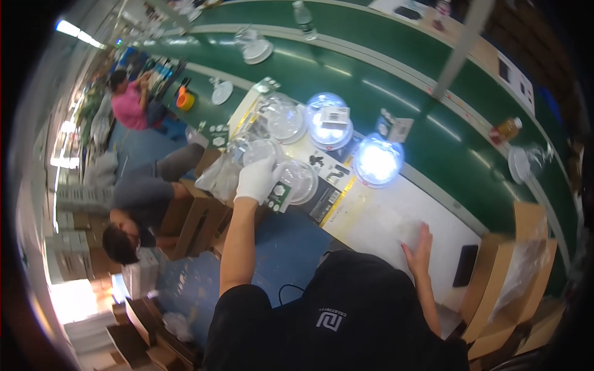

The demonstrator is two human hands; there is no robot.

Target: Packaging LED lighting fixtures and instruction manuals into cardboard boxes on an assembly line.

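My left hand [255,180], in a white glove, reaches to several round clear lamps in plastic bags. It is nearest to a bagged lamp [261,150] and another lamp [300,183] with a green card [278,196]. Its fingertips blend into the pale plastic, so its grip is hard to make out. My bare right hand [419,252] is open over the white tabletop [377,213], fingers stretched out, holding nothing. Two round lamps glow beyond my hands: a lit lamp [377,162] and a lit lamp [329,127] with a white label on top.
An open cardboard box [495,290] with plastic inside stands at right, beside a black phone [465,266]. A green conveyor [346,65] runs behind, carrying bottles and bagged lamps. At left, a co-worker [139,207] bends by a carton [195,222]; another person [131,105] sits farther off.
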